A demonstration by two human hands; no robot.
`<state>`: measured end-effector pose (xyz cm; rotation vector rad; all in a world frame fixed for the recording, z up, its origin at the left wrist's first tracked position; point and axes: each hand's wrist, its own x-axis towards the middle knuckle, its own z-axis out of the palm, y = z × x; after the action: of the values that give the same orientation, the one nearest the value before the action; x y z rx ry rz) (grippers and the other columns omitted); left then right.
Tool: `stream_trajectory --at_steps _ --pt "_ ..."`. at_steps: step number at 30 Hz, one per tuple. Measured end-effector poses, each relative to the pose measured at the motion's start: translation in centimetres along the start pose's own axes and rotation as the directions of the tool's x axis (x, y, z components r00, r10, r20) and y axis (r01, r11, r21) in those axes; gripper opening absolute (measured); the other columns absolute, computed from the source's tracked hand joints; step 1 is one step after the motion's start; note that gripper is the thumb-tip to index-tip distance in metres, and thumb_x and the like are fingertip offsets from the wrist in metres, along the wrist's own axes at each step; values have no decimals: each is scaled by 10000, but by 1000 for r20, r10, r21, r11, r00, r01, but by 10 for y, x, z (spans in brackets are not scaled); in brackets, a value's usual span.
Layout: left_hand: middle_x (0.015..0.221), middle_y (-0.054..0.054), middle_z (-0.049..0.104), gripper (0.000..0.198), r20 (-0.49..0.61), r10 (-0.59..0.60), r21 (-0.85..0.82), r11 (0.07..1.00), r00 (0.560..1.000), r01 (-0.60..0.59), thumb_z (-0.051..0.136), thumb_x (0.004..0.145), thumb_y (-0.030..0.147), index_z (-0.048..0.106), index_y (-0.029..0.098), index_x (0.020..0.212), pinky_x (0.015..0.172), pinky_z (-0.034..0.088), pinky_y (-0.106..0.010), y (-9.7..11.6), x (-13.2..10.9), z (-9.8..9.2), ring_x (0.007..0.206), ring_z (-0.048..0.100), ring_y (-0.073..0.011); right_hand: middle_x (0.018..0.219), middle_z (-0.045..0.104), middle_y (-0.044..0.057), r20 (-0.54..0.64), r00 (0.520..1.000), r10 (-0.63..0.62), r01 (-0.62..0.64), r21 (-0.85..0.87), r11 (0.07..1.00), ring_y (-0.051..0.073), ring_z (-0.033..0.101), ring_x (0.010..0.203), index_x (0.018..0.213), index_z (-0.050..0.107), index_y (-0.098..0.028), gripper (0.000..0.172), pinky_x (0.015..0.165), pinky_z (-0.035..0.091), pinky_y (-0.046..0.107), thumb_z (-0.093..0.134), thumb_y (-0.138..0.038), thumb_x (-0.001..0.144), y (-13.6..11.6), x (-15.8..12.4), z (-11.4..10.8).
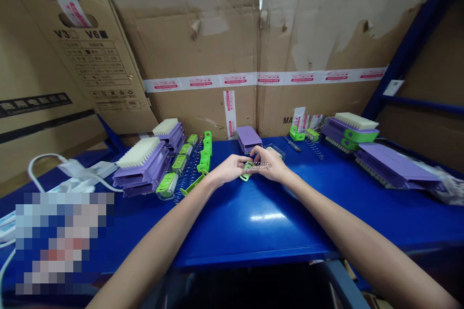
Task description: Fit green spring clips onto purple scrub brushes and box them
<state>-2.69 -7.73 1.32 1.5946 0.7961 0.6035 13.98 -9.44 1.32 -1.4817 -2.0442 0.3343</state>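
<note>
My left hand (pixel 228 171) and my right hand (pixel 277 168) meet over the middle of the blue table. The left fingers are closed on a small green plastic piece (pixel 247 174). Across the fingers of my right hand lies a thin metal coil spring (pixel 264 166), gripped there, with its left end at the green piece. Whether the spring is hooked into that piece I cannot tell. Just behind the hands are a purple plastic housing (pixel 248 138) and a clear box-shaped part (pixel 276 150), partly covered by the right hand.
Purple brush heads (pixel 143 166) are stacked at left, beside a row of green-and-clear parts (pixel 179 164), springs (pixel 189 174) and green brackets (pixel 205 157). A screwdriver (pixel 293 145) lies behind right. More purple brushes (pixel 397 164) stand at right. A white power strip (pixel 85 178) is far left; cardboard (pixel 203 34) walls the back.
</note>
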Motion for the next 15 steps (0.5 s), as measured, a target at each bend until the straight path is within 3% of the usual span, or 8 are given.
stream_trajectory --at_steps 6,9,15 --pt "768 -44 694 470 10 0 37 999 1000 0 652 641 91 655 89 1110 608 385 -205 2 -2 -2 666 593 -118 718 634 -39 68 998 5 -10 77 997 136 566 660 894 552 -224 365 576 334 215 775 -284 611 1 3 1" --pt "742 -39 687 553 -43 -25 90 996 999 28 593 613 62 628 85 1165 506 304 -186 2 -1 -3 559 526 -84 658 595 -65 73 997 13 -26 188 982 121 545 623 895 549 -213 403 559 337 207 787 -269 574 7 4 5" --pt "636 -12 653 639 -147 -35 136 989 989 55 520 559 31 618 84 1189 458 282 -185 2 1 -4 490 463 -73 631 591 -63 110 994 -23 -18 354 935 115 534 588 952 563 -182 441 559 366 218 776 -268 575 18 5 10"
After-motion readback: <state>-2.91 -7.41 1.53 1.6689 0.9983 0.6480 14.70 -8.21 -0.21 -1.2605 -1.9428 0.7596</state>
